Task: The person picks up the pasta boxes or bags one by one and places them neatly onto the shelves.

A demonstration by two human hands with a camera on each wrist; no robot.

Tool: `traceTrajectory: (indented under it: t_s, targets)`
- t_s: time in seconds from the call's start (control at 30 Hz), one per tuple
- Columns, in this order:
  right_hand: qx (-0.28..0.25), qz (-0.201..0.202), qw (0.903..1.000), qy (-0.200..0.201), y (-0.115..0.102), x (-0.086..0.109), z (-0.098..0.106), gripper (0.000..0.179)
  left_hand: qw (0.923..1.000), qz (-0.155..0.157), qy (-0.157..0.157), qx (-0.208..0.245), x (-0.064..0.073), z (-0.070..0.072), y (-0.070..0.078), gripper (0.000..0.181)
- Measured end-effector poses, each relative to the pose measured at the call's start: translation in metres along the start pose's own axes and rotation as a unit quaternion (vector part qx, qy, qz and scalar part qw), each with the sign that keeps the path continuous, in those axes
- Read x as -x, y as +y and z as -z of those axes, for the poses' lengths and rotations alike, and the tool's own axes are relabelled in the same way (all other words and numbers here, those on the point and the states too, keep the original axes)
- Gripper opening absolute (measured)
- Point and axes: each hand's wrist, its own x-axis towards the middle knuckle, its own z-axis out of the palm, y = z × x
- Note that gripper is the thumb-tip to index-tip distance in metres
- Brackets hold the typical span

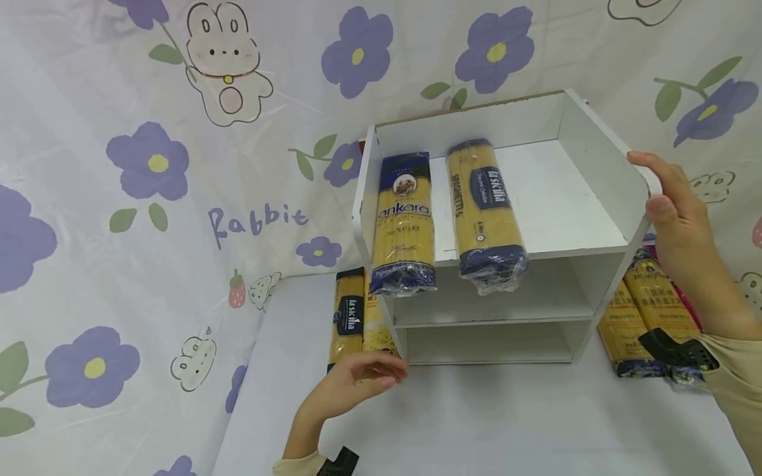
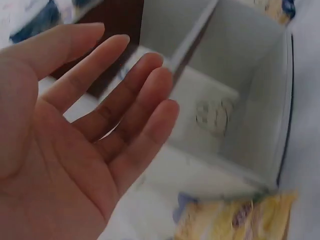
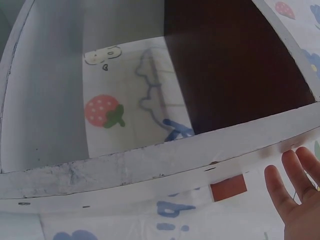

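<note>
Right grip (image 1: 684, 205) holds shelf (image 1: 565, 192) by its right side; left grip (image 1: 351, 387) loose, empty, near lower left corner (two pasta packs (image 1: 405, 228) up top).

Backdrop (image 1: 71, 86): white printed sheet, lightly creased, spread behind and down the left side
Flowers (image 1: 363, 39): rounded purple petals, yellow centres, some with green leaves
Rabbits (image 1: 229, 69): dark outline drawings, the one near the top wearing a collar
Strawberry (image 1: 237, 293): small and red, green-topped
Lettering (image 1: 257, 222): "Rabbit", purple-blue
Tabletop (image 1: 476, 423): plain white, its far edge meeting the sheet
Light: soft, fairly even, faint shadows on the tabletop
</note>
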Motion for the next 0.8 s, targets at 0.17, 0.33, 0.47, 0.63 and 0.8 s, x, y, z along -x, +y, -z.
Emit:
traceTrajectory:
  t_s: [0.17,0.33,0.47,0.63,0.8]
  targets:
    - [0.003,-0.010,1.0000,0.000,-0.001,0.001,0.000,0.047,0.9934,0.010,0.113,-0.014,0.017,0.026,-0.041,0.030]
    - [0.001,-0.014,0.9999,0.001,-0.004,0.000,0.000,0.047,0.9757,0.049,0.202,-0.070,0.024,0.041,-0.075,0.042]
    - [0.002,-0.012,0.9999,0.002,-0.003,0.000,0.000,0.047,0.9593,0.108,0.242,-0.098,0.025,0.047,-0.101,0.061]
    - [-0.001,-0.005,1.0000,0.001,-0.001,0.000,0.000,0.047,0.9368,0.185,0.250,-0.159,0.027,0.047,-0.130,0.084]
    - [-0.007,-0.001,1.0000,0.003,-0.002,0.000,-0.001,0.048,0.9266,0.211,0.255,-0.177,0.028,0.044,-0.149,0.094]
